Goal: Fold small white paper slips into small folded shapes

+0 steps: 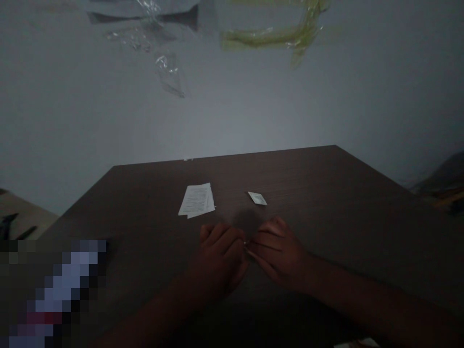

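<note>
My left hand [224,253] is closed above the dark wooden table [308,179], its fingers curled. Facing it, my right hand [281,251] has its fingertips pinched together. Between the two hands shows a tiny pale bit [245,244], too small and dark to name. Beyond the hands lies a small white square packet [257,198] on the table. To its left, printed paper sheets [195,200] rest in a loose overlapping stack.
A pale wall [224,106] stands behind the table, with yellow tape [264,38] and clear tape [168,67] stuck on it. A blurred-out bright object [68,280] fills the lower left. Something white [357,343] shows at the bottom edge.
</note>
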The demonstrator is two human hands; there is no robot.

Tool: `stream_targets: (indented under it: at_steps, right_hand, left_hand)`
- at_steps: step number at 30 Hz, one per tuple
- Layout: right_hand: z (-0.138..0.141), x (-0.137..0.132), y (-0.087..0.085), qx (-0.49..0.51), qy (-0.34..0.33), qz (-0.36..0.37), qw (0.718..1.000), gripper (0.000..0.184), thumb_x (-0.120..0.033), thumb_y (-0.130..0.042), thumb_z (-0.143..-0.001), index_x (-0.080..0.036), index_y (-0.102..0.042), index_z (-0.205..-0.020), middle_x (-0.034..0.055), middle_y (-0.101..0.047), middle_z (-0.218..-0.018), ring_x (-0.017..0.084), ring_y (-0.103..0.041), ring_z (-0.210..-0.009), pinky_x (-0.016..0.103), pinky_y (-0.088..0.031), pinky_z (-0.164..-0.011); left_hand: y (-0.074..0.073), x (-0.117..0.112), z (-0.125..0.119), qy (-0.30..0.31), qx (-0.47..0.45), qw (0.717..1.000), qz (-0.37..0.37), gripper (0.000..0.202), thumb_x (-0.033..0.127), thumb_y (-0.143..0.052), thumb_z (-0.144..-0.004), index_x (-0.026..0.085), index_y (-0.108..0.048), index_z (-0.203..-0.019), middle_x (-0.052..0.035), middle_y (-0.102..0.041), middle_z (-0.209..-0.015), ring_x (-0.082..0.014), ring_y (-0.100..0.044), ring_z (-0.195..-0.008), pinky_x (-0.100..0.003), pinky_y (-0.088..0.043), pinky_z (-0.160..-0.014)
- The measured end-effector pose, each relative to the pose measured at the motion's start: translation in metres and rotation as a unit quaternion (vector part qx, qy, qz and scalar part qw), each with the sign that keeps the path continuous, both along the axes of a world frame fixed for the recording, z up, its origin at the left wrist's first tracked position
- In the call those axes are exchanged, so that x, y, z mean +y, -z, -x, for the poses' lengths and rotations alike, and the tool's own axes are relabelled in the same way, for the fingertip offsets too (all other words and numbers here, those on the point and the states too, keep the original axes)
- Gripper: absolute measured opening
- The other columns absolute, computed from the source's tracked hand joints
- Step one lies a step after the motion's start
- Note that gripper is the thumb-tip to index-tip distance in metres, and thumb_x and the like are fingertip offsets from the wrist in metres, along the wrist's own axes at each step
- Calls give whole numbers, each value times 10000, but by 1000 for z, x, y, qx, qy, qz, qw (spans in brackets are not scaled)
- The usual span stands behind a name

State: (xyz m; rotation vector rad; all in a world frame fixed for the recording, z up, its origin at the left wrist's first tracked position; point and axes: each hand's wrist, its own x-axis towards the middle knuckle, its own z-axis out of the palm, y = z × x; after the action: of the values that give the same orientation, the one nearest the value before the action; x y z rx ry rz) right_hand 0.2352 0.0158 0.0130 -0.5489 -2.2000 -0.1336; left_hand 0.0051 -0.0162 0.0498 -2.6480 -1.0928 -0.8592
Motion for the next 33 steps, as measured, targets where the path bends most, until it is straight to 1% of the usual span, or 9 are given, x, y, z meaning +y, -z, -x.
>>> stream_targets:
  at_steps: [5, 11, 14, 18, 22, 25, 27, 30, 33]
  right_hand:
    - [-2, 1, 1, -5, -11, -26, 1000, 227, -96, -682, -1084, -240, -851, -1126, 25, -868, -969, 243, -721, -882, 454, -489, -769]
    - [-13, 9, 0, -1, 7, -2, 1000, 164, -95, -698, -1107, -198, -813, -1161, 22, -886, -1043, 232, -745, -938, 441, -526, -841]
    - [-16, 14, 1, 14, 4, 6, 1000, 134, -128, -695, -1139, -205, -800, -1168, 36, -884, -1034, 237, -746, -927, 429, -558, -845]
    - [-17, 16, 4, 21, -12, 32, 999, 190, -105, -737, -1103, -247, -811, -1205, 32, -896, -1059, 253, -772, -942, 452, -600, -868]
    - [-15, 14, 8, 16, -1, 45, 999, 250, -132, -750, -1086, -279, -807, -1280, 34, -897, -1105, 276, -788, -995, 480, -631, -926]
    - [-9, 11, 8, 29, 25, 33, 999, 327, -181, -725, -1074, -225, -755, -1397, 97, -869, -1211, 299, -778, -1100, 501, -637, -977]
    - [-4, 9, 6, 30, 20, 28, 999, 315, -155, -696, -1040, -203, -747, -1347, 114, -852, -1196, 300, -758, -1101, 493, -625, -964]
    - [3, 3, 3, 30, -1, 21, 999, 179, -103, -663, -1005, -231, -721, -1117, 71, -829, -1065, 273, -725, -1016, 458, -592, -914]
    - [6, 0, 1, 43, -2, 16, 999, 158, -97, -655, -991, -252, -651, -965, 33, -793, -984, 249, -691, -948, 439, -568, -890]
  left_hand:
    - [0, 3, 2, -13, 33, 999, 11, 271, 13, -774, -849, 253, -716, -960, -15, -823, -984, -282, -735, -897, -453, -516, -832]
    - [0, 19, 27, -54, 28, 998, 3, 205, 48, -745, -891, 242, -677, -901, -20, -817, -952, -273, -725, -930, -437, -484, -876]
    - [0, 22, 34, -53, 8, 998, 18, 177, 56, -709, -926, 227, -702, -968, -38, -835, -1025, -270, -763, -961, -430, -511, -887]
    - [5, 20, 28, -14, -3, 999, 33, 237, 53, -741, -962, 211, -762, -1137, -58, -871, -1148, -289, -803, -1071, -446, -564, -948]
    - [7, 16, 19, 13, 12, 1000, 21, 210, 11, -727, -1014, 221, -738, -1012, -4, -844, -1002, -237, -778, -931, -420, -532, -885]
    - [5, 11, 14, 9, 33, 999, 13, 218, 14, -714, -1013, 223, -721, -951, -16, -827, -970, -250, -755, -904, -442, -521, -856]
    - [4, 8, 9, 7, 45, 999, 9, 220, 19, -716, -993, 229, -717, -926, -22, -808, -938, -263, -741, -881, -454, -518, -824]
    - [5, 5, 2, 10, 49, 999, 2, 213, 36, -751, -969, 235, -704, -911, -20, -783, -905, -263, -730, -860, -451, -497, -793]
    - [7, 3, -1, 26, 43, 999, -12, 222, 50, -782, -939, 242, -676, -908, -8, -766, -894, -254, -714, -855, -440, -461, -778]
